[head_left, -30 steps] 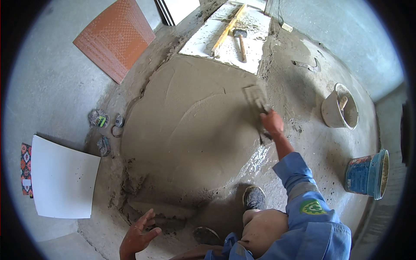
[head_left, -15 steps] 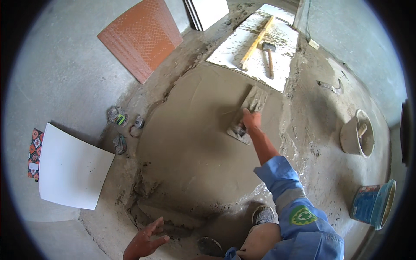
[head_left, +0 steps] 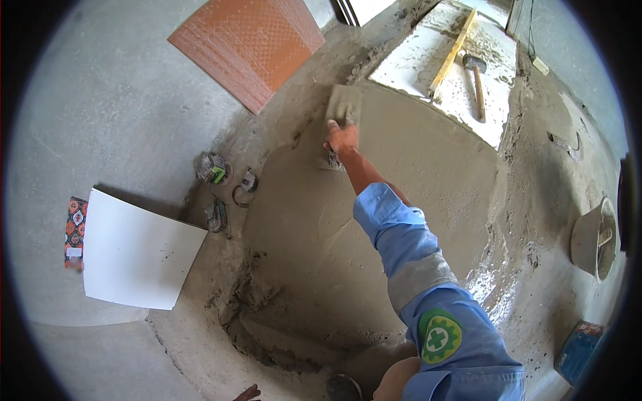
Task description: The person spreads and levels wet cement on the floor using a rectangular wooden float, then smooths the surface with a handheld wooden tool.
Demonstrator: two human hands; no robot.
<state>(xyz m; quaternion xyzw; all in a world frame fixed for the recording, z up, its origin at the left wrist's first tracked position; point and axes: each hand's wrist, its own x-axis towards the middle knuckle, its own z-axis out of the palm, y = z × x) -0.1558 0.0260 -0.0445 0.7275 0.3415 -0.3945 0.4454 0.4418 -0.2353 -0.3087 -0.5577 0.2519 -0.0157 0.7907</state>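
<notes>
My right hand (head_left: 343, 138) is closed on the handle of a flat rectangular trowel (head_left: 345, 102), whose blade is coated with grey mortar. The blade lies on the far left part of a smooth bed of wet mortar (head_left: 381, 227), close to its rough edge. My right arm, in a blue sleeve, stretches across the bed. At the lower edge, only the fingers of my left hand (head_left: 249, 393) show, stretched out with nothing in them. The rest of that hand is out of the picture.
Beyond the bed lies a mortar-smeared white tile (head_left: 408, 70) carrying a yellow straightedge (head_left: 455, 53) and a mallet (head_left: 477, 87). A brown tile (head_left: 247, 50) and a white tile (head_left: 140, 250) are at left, near small dirty tools (head_left: 212, 167). Buckets (head_left: 588, 244) stand at right.
My right hand has swept the trowel leftward and farther away over the mortar. The left hand has dropped mostly out of view. The whole view has shifted, with surroundings appearing farther right.
</notes>
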